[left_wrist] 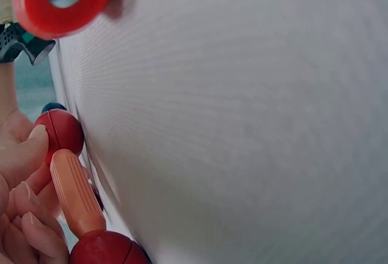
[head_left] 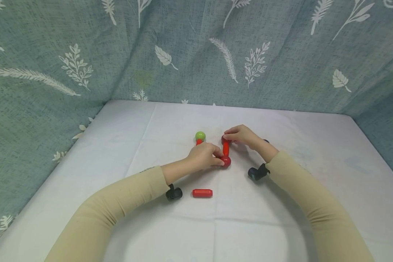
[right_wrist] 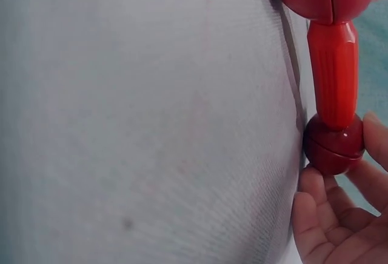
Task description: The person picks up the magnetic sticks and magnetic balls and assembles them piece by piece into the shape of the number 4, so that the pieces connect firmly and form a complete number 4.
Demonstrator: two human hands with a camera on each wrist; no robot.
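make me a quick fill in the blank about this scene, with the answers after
1. The left hand holds the near ball, whose colour is ____.
2. The far ball is held by the right hand, so the number of balls held is ____.
3. Left of the far ball in the head view, another ball is coloured ____.
4. The loose rod lies on a cloth coloured ____.

Missing words: red; two; green; white.

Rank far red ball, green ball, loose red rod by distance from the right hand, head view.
1. Far red ball: in the right hand, at its fingertips.
2. Green ball: off to the hand's left.
3. Loose red rod: left and well toward the front, lying on the table.
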